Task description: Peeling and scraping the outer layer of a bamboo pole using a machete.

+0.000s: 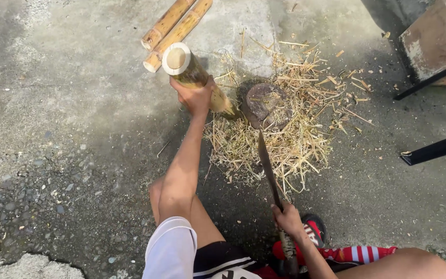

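Observation:
My left hand (196, 95) grips a thick bamboo section (184, 66), held tilted, its cut end facing up and its lower end resting in the shavings beside a dark round chopping block (265, 103). My right hand (288, 220) is closed around the handle of a long machete (268, 168), whose blade points away from me toward the block. The blade hangs low over the shavings, apart from the bamboo.
A heap of straw-coloured bamboo shavings (285, 139) surrounds the block on the concrete ground. Two more bamboo lengths (174, 28) lie at the top. A wooden box (437, 44) and dark metal bars (434, 150) stand at the right. My knees and red striped sock are below.

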